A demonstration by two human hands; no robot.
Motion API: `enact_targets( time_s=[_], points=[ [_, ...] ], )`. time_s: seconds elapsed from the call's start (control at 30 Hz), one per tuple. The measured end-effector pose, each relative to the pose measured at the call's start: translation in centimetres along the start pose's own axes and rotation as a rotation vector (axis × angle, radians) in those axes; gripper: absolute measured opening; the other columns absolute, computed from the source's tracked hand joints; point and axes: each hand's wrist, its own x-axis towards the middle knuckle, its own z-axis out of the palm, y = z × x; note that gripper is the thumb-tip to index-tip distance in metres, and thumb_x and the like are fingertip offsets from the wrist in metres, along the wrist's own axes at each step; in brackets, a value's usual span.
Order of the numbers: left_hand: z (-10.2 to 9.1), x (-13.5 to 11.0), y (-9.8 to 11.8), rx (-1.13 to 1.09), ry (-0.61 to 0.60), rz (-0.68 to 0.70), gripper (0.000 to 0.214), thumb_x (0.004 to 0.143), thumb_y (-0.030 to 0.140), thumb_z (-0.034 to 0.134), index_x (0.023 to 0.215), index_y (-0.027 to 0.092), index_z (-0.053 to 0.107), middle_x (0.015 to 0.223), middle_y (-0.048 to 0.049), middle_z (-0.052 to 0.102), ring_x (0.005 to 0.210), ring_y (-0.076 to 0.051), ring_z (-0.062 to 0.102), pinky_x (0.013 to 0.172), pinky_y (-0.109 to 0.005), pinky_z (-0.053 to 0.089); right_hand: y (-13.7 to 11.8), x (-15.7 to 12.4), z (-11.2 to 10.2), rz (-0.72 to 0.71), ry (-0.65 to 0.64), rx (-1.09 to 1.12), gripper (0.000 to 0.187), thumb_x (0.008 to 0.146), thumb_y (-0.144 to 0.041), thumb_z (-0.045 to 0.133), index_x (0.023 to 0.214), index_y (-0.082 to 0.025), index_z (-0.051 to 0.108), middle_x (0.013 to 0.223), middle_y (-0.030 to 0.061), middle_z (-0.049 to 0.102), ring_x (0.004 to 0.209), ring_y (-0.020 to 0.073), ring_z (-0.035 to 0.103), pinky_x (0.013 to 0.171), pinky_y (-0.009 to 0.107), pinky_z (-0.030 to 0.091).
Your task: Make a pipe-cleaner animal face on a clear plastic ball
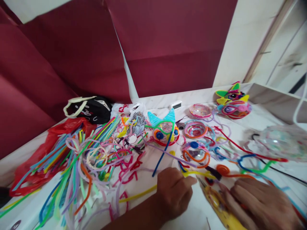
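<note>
Near the front of the table my left hand [176, 191] is closed in a pinch. A yellow pipe cleaner [139, 194] runs into it from the left, and another yellow length [199, 174] shows just beyond its fingers. My right hand [263, 201] is wrapped round yellow-handled pliers [222, 209], whose metal jaws point up and left towards my left fingertips. Behind my hands sits a cat-like figure [165, 127] with light blue ears, blue eyes and an orange rim. To its right lies a clear domed piece [196, 155] ringed with orange and pink pipe cleaner.
Loose pipe cleaners [79, 166] are heaped on the left beside a red plastic bag [31, 179]. At the back stand a black bag [92, 110] and a small white digital display [176, 105]. Finished-looking figures [233, 100] and a clear plastic pack [283, 142] occupy the right.
</note>
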Motion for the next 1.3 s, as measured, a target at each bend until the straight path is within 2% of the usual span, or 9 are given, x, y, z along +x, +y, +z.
enact_targets(
  time_s=[0.2, 0.33, 0.43, 0.57, 0.73, 0.87, 1.0, 1.1, 1.3],
  points=[
    [0.0, 1.1, -1.4, 0.243, 0.117, -0.155, 0.041, 0.074, 0.001, 0.051, 0.112, 0.016, 0.053, 0.093, -0.0084, 0.058, 0.088, -0.02, 0.054, 0.078, -0.035, 0.046, -0.2, 0.4, -0.7, 0.006, 0.001, -0.052, 0.027, 0.097, -0.018, 0.045, 0.07, -0.021, 0.05, 0.055, -0.0019, 0.053, 0.047, 0.0106, 0.05, 0.052, 0.028, 0.038],
    [0.4, 1.4, -2.8, 0.453, 0.061, -0.28, 0.053, 0.068, 0.005, 0.054, 0.12, 0.015, 0.047, 0.109, -0.0131, 0.056, 0.104, -0.028, 0.052, 0.09, -0.044, 0.042, -0.5, 1.5, -1.5, -0.035, 0.111, -0.081, 0.029, 0.096, -0.015, 0.044, 0.068, -0.021, 0.048, 0.056, -0.0005, 0.058, 0.05, 0.0116, 0.054, 0.054, 0.027, 0.041],
    [0.4, 1.5, -3.7, 0.552, 0.015, -0.351, 0.042, 0.069, 0.012, 0.061, 0.109, 0.015, 0.051, 0.106, -0.0121, 0.058, 0.102, -0.029, 0.053, 0.088, -0.044, 0.041, -0.6, 1.4, -1.3, -0.046, 0.108, -0.052, 0.027, 0.095, -0.013, 0.046, 0.068, -0.021, 0.05, 0.055, -0.0011, 0.056, 0.05, 0.0115, 0.053, 0.056, 0.027, 0.041],
    [-0.1, 1.8, -4.4, 0.733, -0.185, -0.421, 0.022, 0.074, 0.021, 0.065, 0.094, 0.017, 0.059, 0.096, -0.0099, 0.06, 0.092, -0.03, 0.054, 0.077, -0.042, 0.04, -0.6, 0.1, -0.4, 0.0, 0.044, 0.014, 0.025, 0.09, -0.011, 0.055, 0.066, -0.019, 0.051, 0.056, -0.0024, 0.051, 0.049, 0.0109, 0.049, 0.054, 0.028, 0.034],
    [-0.4, 1.9, -4.7, 0.864, -0.318, -0.361, 0.006, 0.08, 0.017, 0.06, 0.084, 0.019, 0.063, 0.09, -0.0085, 0.06, 0.085, -0.028, 0.053, 0.071, -0.04, 0.036, -0.5, -0.5, 0.0, 0.008, 0.045, 0.046, 0.022, 0.091, -0.012, 0.055, 0.069, -0.018, 0.054, 0.059, -0.0011, 0.052, 0.052, 0.0111, 0.048, 0.055, 0.03, 0.03],
    [-0.8, 2.1, -4.8, 0.866, -0.229, -0.301, 0.009, 0.086, 0.019, 0.054, 0.082, 0.018, 0.062, 0.091, -0.0094, 0.061, 0.084, -0.026, 0.052, 0.071, -0.038, 0.035, -0.4, -0.4, 0.0, 0.024, 0.051, 0.058, 0.023, 0.088, -0.01, 0.058, 0.067, -0.018, 0.052, 0.057, -0.0023, 0.048, 0.051, 0.0104, 0.045, 0.054, 0.029, 0.029],
    [-2.0, 2.4, -5.7, 0.854, -0.04, -0.247, 0.018, 0.092, 0.021, 0.044, 0.085, 0.017, 0.06, 0.092, -0.0111, 0.063, 0.094, -0.027, 0.054, 0.082, -0.041, 0.036, -0.4, -0.3, 0.1, 0.021, 0.046, 0.08, 0.022, 0.089, -0.009, 0.057, 0.069, -0.019, 0.051, 0.058, -0.0026, 0.048, 0.051, 0.0103, 0.045, 0.054, 0.029, 0.03],
    [-3.1, 2.3, -7.0, 0.839, 0.02, -0.225, 0.02, 0.093, 0.018, 0.039, 0.087, 0.016, 0.058, 0.082, -0.009, 0.063, 0.088, -0.025, 0.057, 0.09, -0.042, 0.036, -0.4, -0.2, 0.1, 0.017, 0.059, 0.089, 0.021, 0.09, -0.01, 0.055, 0.071, -0.018, 0.052, 0.058, -0.002, 0.05, 0.053, 0.0106, 0.047, 0.055, 0.029, 0.031],
    [-3.8, 1.2, -10.1, 0.727, 0.079, -0.361, 0.035, 0.091, 0.011, 0.032, 0.114, 0.015, 0.058, 0.092, -0.0108, 0.067, 0.092, -0.024, 0.062, 0.096, -0.042, 0.04, -0.2, -0.4, 0.5, 0.011, 0.072, 0.078, 0.022, 0.091, -0.011, 0.055, 0.071, -0.018, 0.052, 0.059, -0.0022, 0.051, 0.052, 0.0101, 0.048, 0.055, 0.028, 0.032]
  ],
)
